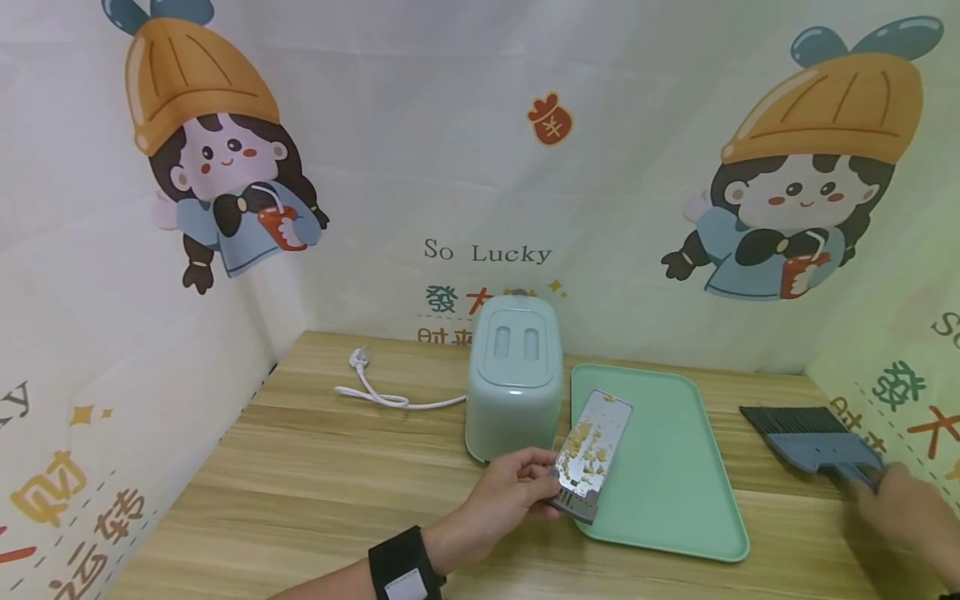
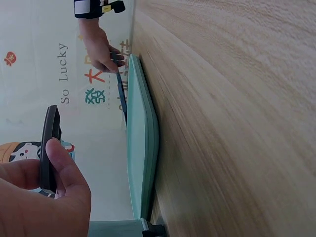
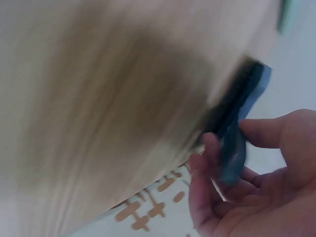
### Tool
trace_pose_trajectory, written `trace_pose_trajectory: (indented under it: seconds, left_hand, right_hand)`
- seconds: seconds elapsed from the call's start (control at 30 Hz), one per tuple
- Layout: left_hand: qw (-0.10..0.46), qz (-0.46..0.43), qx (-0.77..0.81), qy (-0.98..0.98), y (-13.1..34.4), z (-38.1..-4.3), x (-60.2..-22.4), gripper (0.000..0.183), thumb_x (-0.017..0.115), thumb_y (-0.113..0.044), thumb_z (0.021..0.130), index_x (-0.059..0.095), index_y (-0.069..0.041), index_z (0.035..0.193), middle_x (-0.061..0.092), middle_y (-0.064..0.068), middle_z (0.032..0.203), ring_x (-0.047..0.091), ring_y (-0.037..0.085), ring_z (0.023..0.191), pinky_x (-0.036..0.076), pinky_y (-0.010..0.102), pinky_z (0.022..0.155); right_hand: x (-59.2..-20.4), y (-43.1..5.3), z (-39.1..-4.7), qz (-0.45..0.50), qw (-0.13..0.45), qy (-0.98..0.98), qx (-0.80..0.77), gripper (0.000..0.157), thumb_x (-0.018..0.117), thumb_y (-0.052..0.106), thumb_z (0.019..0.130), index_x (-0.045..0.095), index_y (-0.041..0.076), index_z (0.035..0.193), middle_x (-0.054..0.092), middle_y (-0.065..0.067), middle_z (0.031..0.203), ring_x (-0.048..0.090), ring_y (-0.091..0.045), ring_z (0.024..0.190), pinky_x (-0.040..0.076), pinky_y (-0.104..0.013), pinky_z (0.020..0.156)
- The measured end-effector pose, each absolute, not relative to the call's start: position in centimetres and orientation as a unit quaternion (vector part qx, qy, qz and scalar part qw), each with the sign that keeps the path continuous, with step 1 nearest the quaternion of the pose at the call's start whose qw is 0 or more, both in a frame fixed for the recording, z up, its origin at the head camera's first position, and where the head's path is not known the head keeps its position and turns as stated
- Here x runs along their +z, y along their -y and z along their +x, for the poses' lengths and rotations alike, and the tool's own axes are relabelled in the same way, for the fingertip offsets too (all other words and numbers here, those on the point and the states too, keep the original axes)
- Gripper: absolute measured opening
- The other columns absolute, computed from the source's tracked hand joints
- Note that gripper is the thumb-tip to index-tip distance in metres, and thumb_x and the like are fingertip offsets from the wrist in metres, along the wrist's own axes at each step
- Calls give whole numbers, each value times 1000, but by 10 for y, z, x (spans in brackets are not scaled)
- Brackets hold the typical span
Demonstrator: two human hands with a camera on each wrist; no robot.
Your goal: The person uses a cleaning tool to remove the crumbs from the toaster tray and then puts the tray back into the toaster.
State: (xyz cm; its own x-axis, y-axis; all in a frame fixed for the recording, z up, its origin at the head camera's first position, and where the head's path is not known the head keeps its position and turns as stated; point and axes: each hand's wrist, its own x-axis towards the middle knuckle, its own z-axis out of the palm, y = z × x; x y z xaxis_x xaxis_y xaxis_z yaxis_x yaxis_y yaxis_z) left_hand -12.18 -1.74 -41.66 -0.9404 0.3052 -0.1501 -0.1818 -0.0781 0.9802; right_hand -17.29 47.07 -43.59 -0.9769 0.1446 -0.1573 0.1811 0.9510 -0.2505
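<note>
My left hand (image 1: 510, 487) pinches the dark end of a toaster's crumb tray (image 1: 594, 433) between thumb and fingers. Yellow crumbs are scattered over its shiny metal surface, and it is held tilted above the left part of a green serving tray (image 1: 667, 492). In the left wrist view the crumb tray (image 2: 50, 148) appears edge-on. At the far right, my right hand (image 1: 907, 508) grips the handle of a blue-grey brush (image 1: 821, 443) with dark bristles. The brush (image 3: 237, 113) is to the right of the serving tray, apart from the crumb tray.
A pale green toaster (image 1: 517, 358) stands just left of the serving tray. Its white cord (image 1: 408, 404) and plug (image 1: 359, 358) lie on the wooden table (image 1: 300, 492). A printed cloth (image 1: 390, 150) hangs behind and along both sides.
</note>
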Motion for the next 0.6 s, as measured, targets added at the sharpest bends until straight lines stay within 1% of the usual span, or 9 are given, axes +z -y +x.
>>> trace_pose_trajectory:
  seconds: [0.07, 0.13, 0.17, 0.23, 0.33, 0.4, 0.43, 0.53, 0.6]
  left_hand:
    - [166, 48, 732, -659, 17, -122, -417, 33, 61, -1, 88, 56, -1, 120, 62, 11, 94, 61, 19, 80, 57, 30, 72]
    - [166, 49, 731, -660, 18, -121, -417, 33, 60, -2, 88, 56, -1, 120, 62, 11, 94, 61, 19, 80, 57, 30, 72]
    - [165, 50, 731, -660, 18, -121, -417, 33, 60, -2, 88, 56, -1, 120, 62, 11, 94, 61, 19, 80, 57, 30, 72]
    - [163, 51, 732, -660, 18, -122, -417, 33, 60, -2, 88, 56, -1, 121, 62, 12, 95, 61, 19, 80, 57, 31, 72]
    - [162, 50, 731, -661, 18, -122, -417, 33, 61, -2, 88, 56, -1, 121, 62, 12, 95, 61, 19, 79, 57, 30, 72]
    - [162, 49, 730, -662, 18, -122, -417, 33, 61, -2, 88, 56, -1, 120, 62, 12, 95, 61, 18, 79, 57, 30, 72]
    - [162, 48, 729, -663, 18, -122, -417, 32, 61, -2, 88, 57, -1, 120, 62, 12, 95, 61, 18, 79, 57, 30, 71]
    - [164, 46, 726, -666, 18, -123, -416, 32, 61, -3, 88, 58, -2, 119, 62, 11, 95, 61, 18, 78, 56, 28, 71]
    - [163, 45, 724, -668, 17, -124, -416, 32, 61, -3, 88, 59, -3, 119, 62, 10, 95, 61, 17, 78, 56, 28, 71]
  right_hand:
    - [-428, -469, -174, 88, 56, -977, -186, 43, 48, 22, 95, 42, -21, 94, 55, -22, 69, 57, -32, 61, 51, -44, 55]
    - [-420, -464, -175, 112, 30, -961, -250, 50, 47, 27, 98, 41, -22, 109, 60, -23, 74, 62, -35, 65, 52, -55, 65]
    - [-415, -460, -176, 131, 17, -950, -283, 56, 47, 29, 99, 35, -22, 118, 61, -24, 76, 63, -35, 67, 49, -61, 71]
    - [-407, -454, -177, 167, -15, -919, -356, 56, 44, 28, 100, 30, -20, 125, 62, -14, 70, 64, -26, 61, 44, -67, 81]
    - [-397, -444, -181, 202, -76, -886, -410, 48, 40, 24, 102, 31, -17, 126, 59, -4, 68, 63, -13, 55, 51, -54, 84]
    - [-393, -439, -182, 209, -112, -873, -427, 40, 36, 17, 102, 34, -17, 122, 56, 2, 67, 58, -3, 51, 57, -32, 71]
    - [-391, -437, -183, 214, -126, -868, -431, 36, 35, 15, 102, 36, -16, 120, 54, 4, 67, 56, 1, 50, 56, -22, 62]
    - [-385, -432, -184, 221, -153, -866, -422, 32, 31, 15, 102, 41, -13, 115, 50, 12, 61, 51, 8, 49, 50, -16, 60]
    - [-382, -428, -184, 224, -163, -868, -413, 36, 29, 17, 103, 40, -12, 122, 54, 8, 67, 48, 9, 50, 51, -26, 74]
